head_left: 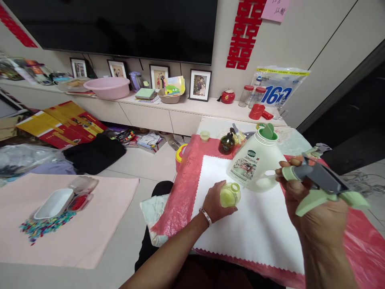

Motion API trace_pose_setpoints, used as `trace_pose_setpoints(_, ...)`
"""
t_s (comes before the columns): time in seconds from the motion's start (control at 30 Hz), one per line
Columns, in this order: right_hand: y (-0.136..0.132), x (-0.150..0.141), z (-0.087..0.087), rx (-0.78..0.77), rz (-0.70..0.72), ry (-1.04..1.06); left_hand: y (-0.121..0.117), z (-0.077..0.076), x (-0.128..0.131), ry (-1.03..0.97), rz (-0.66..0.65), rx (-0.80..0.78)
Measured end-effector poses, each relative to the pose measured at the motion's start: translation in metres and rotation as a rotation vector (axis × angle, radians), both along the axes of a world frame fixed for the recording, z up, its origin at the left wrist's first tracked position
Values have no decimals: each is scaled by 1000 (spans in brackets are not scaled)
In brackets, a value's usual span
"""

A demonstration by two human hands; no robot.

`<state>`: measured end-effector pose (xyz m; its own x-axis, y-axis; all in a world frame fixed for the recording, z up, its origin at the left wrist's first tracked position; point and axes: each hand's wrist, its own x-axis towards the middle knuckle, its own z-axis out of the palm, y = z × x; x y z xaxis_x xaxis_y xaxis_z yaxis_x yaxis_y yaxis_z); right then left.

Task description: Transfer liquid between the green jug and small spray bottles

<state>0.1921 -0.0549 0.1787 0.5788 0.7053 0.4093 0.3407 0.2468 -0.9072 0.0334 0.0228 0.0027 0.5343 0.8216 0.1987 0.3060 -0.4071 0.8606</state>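
While the left hand grips the uncapped bottle, the right hand clasps the spray head, not yet fitted on.

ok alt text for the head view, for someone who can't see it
A person's left hand holds a small open bottle and the right hand holds a green-and-grey spray head. Beyond, a big white jug stands on a white mat over a red table cover, with a television on the wall behind.
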Motion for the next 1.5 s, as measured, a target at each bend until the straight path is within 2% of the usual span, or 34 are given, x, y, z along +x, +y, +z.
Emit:
trace_pose_setpoints(0.13,11,-15,-4,16,46,160,0,1,1,3,7,-12)
trace_pose_setpoints(0.4,22,-7,-65,-200,261,37,0,2,2,5,5,-40)
trace_pose_setpoints(0.57,22,-9,-87,-299,345,-59,2,2,4,38,-12,-35)
trace_pose_setpoints(0.73,25,-14,-96,-302,336,-128,1,-1,4,41,-9,-44)
trace_pose_setpoints(1.03,21,-16,-97,-268,269,-269,1,-2,9,78,-35,20)
trace_pose_setpoints(1.13,22,-15,-101,-252,238,-285,1,-4,9,88,-3,-17)
trace_pose_setpoints(1.33,21,-13,-110,-197,237,-295,1,6,10,133,-78,79)
trace_pose_setpoints(1.5,20,-13,-112,-224,240,-237,0,5,10,148,-11,-27)
